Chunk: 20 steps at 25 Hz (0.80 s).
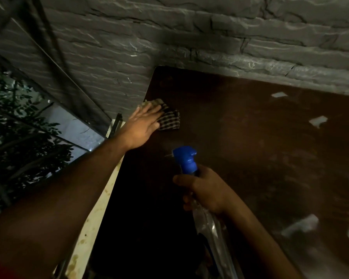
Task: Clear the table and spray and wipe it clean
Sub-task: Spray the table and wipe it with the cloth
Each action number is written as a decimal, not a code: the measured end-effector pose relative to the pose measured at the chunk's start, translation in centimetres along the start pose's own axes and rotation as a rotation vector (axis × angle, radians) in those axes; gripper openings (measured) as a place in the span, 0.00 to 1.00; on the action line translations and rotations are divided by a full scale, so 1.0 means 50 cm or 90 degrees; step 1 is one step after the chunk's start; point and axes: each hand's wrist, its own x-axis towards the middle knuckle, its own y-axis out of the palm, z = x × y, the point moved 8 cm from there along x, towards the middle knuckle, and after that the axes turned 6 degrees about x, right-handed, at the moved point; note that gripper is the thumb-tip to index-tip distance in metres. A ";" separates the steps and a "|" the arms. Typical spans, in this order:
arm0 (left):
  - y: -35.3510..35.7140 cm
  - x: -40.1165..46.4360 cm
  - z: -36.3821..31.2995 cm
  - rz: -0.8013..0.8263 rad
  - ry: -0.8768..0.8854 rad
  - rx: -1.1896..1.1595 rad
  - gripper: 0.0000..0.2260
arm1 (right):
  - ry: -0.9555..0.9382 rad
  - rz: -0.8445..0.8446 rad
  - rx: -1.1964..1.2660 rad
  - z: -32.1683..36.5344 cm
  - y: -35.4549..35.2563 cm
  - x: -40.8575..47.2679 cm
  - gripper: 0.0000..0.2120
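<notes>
A dark brown table [240,137] fills the middle and right of the head view. My left hand [143,125] lies flat, fingers spread, pressing a checked cloth [168,119] onto the table near its far left corner. My right hand [206,190] grips the neck of a clear spray bottle [208,222] with a blue trigger head [186,159]. The nozzle points left, toward the cloth, and the bottle is held above the near part of the table.
A grey stone-textured wall [169,37] runs along the table's far edge. A pale, stained ledge [97,214] borders the table's left side. Beyond it is a window [28,127] with dark foliage. Light reflections spot the right part of the tabletop.
</notes>
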 end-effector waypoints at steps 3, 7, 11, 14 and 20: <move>0.009 -0.048 -0.081 -0.032 0.058 0.006 0.22 | -0.015 -0.016 0.002 -0.011 0.004 0.004 0.14; 0.050 -0.172 -0.121 -0.010 0.184 0.043 0.23 | -0.062 0.018 0.025 0.014 -0.007 -0.014 0.11; 0.009 -0.103 -0.069 -0.057 -0.050 0.068 0.24 | -0.085 0.011 0.016 0.022 -0.013 -0.020 0.10; 0.076 -0.180 -0.191 -0.011 0.196 0.091 0.22 | -0.091 0.048 0.010 0.017 -0.009 -0.034 0.07; 0.034 -0.141 -0.126 -0.066 0.021 0.081 0.25 | -0.063 0.025 0.006 -0.032 0.000 -0.042 0.10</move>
